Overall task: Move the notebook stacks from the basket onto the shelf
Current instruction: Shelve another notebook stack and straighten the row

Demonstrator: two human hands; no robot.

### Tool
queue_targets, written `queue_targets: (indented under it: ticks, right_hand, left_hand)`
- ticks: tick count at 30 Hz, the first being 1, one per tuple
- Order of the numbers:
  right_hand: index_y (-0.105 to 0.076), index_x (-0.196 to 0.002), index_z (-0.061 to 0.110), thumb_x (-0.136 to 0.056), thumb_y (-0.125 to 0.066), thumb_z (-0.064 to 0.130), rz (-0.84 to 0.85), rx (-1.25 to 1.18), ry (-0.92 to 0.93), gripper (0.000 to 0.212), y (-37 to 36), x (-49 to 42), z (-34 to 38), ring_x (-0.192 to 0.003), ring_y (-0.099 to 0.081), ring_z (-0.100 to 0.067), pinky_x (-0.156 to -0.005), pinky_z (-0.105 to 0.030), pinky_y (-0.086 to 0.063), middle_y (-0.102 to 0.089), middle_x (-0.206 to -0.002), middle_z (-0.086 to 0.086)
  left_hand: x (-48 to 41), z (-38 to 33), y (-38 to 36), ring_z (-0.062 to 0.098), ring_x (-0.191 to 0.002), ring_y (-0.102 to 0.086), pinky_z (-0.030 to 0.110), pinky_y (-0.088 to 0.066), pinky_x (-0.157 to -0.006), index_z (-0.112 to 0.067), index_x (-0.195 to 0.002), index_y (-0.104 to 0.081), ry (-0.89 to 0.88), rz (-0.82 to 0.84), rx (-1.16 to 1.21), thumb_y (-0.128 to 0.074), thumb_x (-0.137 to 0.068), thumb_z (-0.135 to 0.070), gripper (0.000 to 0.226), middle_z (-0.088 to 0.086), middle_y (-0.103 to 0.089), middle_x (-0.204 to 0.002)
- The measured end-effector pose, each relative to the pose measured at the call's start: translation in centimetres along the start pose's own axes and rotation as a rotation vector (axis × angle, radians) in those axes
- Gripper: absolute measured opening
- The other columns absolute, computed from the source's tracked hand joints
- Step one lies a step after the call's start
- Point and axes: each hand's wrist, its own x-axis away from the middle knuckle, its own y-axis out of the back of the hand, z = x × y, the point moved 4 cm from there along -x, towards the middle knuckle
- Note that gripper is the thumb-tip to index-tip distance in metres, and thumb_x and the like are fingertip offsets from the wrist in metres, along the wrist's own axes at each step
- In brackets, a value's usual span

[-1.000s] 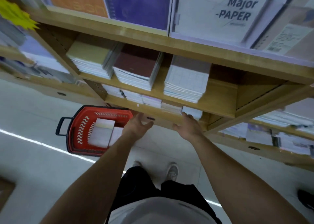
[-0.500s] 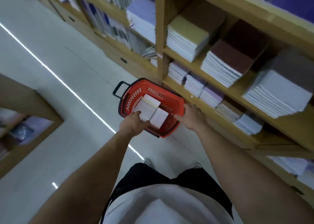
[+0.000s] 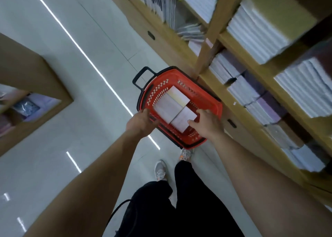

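Note:
A red plastic basket (image 3: 210,105) with a black handle stands on the floor against the wooden shelf (image 3: 239,109). Inside lie a larger notebook stack (image 3: 170,103) with a yellowish far edge and a smaller white stack (image 3: 183,119) beside it. My left hand (image 3: 141,122) hovers at the basket's near-left rim, fingers spread, holding nothing. My right hand (image 3: 206,122) reaches over the basket with its thumb and fingers apart, right at the smaller stack's near edge. Whether it touches the stack I cannot tell.
The shelf at right holds several stacks of notebooks on two levels (image 3: 260,31). A second wooden display unit (image 3: 36,85) stands at left across the aisle. Light tiled floor (image 3: 80,57) lies between them. My feet (image 3: 161,170) stand just behind the basket.
My view has swung down from the shelf to the basket. Both hands came down from the shelf edge and now reach over the basket, the right one arriving at the smaller stack.

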Motion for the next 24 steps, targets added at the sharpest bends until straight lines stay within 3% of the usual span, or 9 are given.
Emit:
queue_targets:
  ticks: [4,12,16,20,24]
  right_hand:
    - [-0.043,-0.151,0.018,-0.092,-0.059,0.059,0.059,0.005,-0.026,0.074,-4.5,-8.6,-2.7,-0.133,-0.049,-0.034,-0.103,-0.046,-0.046,-0.044,-0.151,-0.01]
    - [-0.04,-0.152,0.018,-0.093,-0.063,0.05,0.101,-0.066,-0.105,0.07,-18.2,-24.3,-8.5,-0.131,-0.05,-0.031,-0.101,-0.04,-0.045,-0.045,-0.15,-0.011]
    - [-0.038,-0.154,0.015,-0.093,-0.064,0.048,0.079,-0.09,-0.153,0.074,-24.0,-30.6,-12.1,-0.137,-0.045,-0.031,-0.106,-0.039,-0.041,-0.041,-0.155,-0.012]
    - [-0.038,-0.154,0.015,-0.094,-0.066,0.044,0.038,-0.179,-0.214,0.072,-27.6,-34.3,-15.3,-0.14,-0.042,-0.032,-0.108,-0.04,-0.039,-0.035,-0.158,-0.011]
    - [-0.037,-0.154,0.015,-0.094,-0.066,0.042,-0.007,-0.219,-0.228,0.072,-29.4,-35.4,-16.7,-0.139,-0.043,-0.031,-0.108,-0.039,-0.042,-0.032,-0.158,-0.009]
  left_hand:
    - [-11.0,2.9,-6.0,0.02,-0.102,-0.066,0.047,-0.059,-0.087,-0.038,-0.127,-0.052,0.045,-0.003,0.072,-0.049,-0.076,-0.082,0.067,-0.008,-0.067,-0.12]
    - [-27.9,5.7,-17.2,0.031,-0.128,-0.054,0.05,-0.05,-0.103,-0.02,-0.155,-0.031,0.078,0.07,0.032,-0.064,-0.091,-0.053,0.079,0.009,-0.043,-0.154]
    - [-35.9,7.3,-22.3,0.033,-0.139,-0.043,0.05,-0.044,-0.11,-0.017,-0.158,-0.022,0.063,0.033,0.007,-0.07,-0.089,-0.049,0.09,0.012,-0.035,-0.159]
    - [-41.5,8.1,-26.0,0.036,-0.137,-0.041,0.055,-0.043,-0.109,-0.016,-0.155,-0.023,0.083,-0.017,-0.033,-0.075,-0.081,-0.056,0.099,0.014,-0.037,-0.154]
    - [-43.3,8.0,-27.5,0.043,-0.146,-0.024,0.058,-0.029,-0.116,-0.015,-0.156,-0.011,0.105,-0.054,-0.158,-0.079,-0.078,-0.054,0.11,0.018,-0.021,-0.159]
